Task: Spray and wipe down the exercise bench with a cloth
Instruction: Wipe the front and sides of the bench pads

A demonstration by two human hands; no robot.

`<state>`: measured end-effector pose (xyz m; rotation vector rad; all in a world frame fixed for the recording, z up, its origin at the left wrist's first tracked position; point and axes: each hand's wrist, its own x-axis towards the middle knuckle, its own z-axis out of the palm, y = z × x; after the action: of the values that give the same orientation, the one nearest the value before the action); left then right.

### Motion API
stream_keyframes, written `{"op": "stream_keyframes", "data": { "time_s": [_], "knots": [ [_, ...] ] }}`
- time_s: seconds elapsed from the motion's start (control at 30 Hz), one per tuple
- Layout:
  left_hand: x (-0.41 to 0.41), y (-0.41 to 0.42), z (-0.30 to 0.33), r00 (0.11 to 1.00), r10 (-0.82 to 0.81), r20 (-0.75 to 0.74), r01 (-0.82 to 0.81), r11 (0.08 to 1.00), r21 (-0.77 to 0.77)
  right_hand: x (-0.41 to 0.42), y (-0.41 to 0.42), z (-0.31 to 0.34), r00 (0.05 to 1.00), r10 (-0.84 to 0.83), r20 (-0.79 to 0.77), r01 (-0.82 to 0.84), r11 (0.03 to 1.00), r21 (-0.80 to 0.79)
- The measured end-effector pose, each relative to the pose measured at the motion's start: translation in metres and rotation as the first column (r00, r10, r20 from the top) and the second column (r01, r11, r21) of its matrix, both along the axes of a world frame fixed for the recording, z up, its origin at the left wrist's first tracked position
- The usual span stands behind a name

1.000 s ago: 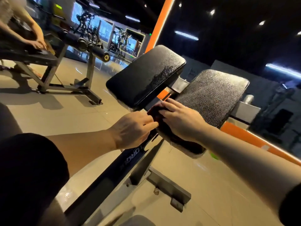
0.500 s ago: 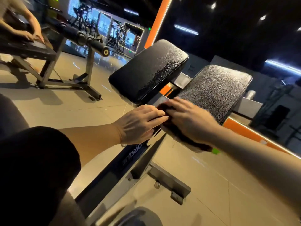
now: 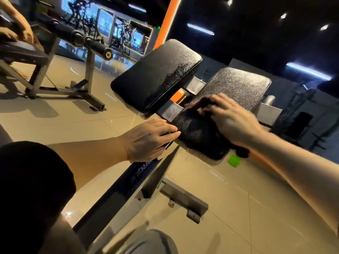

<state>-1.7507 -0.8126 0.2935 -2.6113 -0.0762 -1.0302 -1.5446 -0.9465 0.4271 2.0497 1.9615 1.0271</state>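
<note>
Already the right hand point(image 3: 233, 118) presses a dark cloth point(image 3: 200, 129) flat-fingered onto the bench's right pad point(image 3: 236, 85), the empty left hand point(image 3: 148, 140) steadying its edge, so the bunched cloth may slide off or skip patches.

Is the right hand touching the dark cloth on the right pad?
Touching. In the head view the right hand lies flat on the dark cloth, pressing it onto the right pad; no gap shows.
</note>
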Motion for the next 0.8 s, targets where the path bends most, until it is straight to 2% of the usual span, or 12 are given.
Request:
{"op": "stream_keyframes", "data": {
  "time_s": [0.07, 0.13, 0.2, 0.27, 0.3, 0.37, 0.5, 0.57, 0.63, 0.7, 0.77, 0.8],
  "knots": [
    [0.001, -0.001, 0.003, 1.000, -0.011, 0.025, 0.011, 1.000, -0.002, 0.022, 0.007, 0.024, 0.986, -0.140, -0.093, 0.153, 0.977, 0.150],
    [0.002, -0.004, 0.007, 0.998, -0.023, 0.062, 0.022, 1.000, 0.006, 0.015, 0.011, 0.017, 0.985, -0.143, -0.097, 0.158, 0.970, 0.182],
    [0.004, -0.007, 0.010, 0.996, -0.022, 0.081, 0.022, 1.000, -0.002, -0.013, 0.011, -0.009, 1.000, -0.001, -0.014, 0.002, 0.999, 0.045],
    [0.006, -0.009, 0.011, 0.996, -0.012, 0.085, 0.014, 1.000, -0.017, -0.040, 0.005, -0.034, 0.974, 0.207, 0.094, -0.193, 0.971, -0.139],
    [0.007, -0.009, 0.010, 0.997, -0.005, 0.080, 0.007, 1.000, -0.021, -0.046, 0.004, -0.037, 0.963, 0.243, 0.116, -0.215, 0.954, -0.209],
    [0.009, -0.006, 0.008, 0.997, 0.015, 0.070, -0.013, 0.999, -0.032, -0.033, 0.013, -0.016, 0.981, 0.185, 0.065, -0.166, 0.960, -0.225],
    [0.015, -0.005, 0.015, 0.997, 0.068, 0.040, -0.063, 0.989, -0.131, 0.026, 0.045, 0.044, 0.993, -0.114, -0.036, 0.114, 0.993, 0.005],
    [0.018, -0.003, 0.028, 0.997, 0.072, 0.026, -0.066, 0.983, -0.172, 0.028, 0.052, 0.046, 0.989, -0.146, -0.036, 0.147, 0.988, 0.037],
    [0.021, -0.001, 0.045, 0.996, 0.070, 0.062, -0.055, 0.975, -0.215, 0.013, 0.051, 0.024, 1.000, 0.030, 0.008, -0.029, 0.997, -0.066],
    [0.026, 0.000, 0.065, 0.987, 0.080, 0.141, -0.044, 0.968, -0.246, -0.003, 0.044, 0.001, 0.968, 0.251, 0.029, -0.240, 0.948, -0.208],
    [0.035, -0.001, 0.083, 0.981, 0.066, 0.181, -0.018, 0.967, -0.253, 0.000, 0.045, 0.004, 0.952, 0.302, 0.058, -0.277, 0.924, -0.264],
    [0.041, -0.001, 0.090, 0.979, 0.063, 0.191, -0.014, 0.968, -0.250, 0.010, 0.050, 0.017, 0.960, 0.272, 0.065, -0.252, 0.941, -0.226]
  ]
}}
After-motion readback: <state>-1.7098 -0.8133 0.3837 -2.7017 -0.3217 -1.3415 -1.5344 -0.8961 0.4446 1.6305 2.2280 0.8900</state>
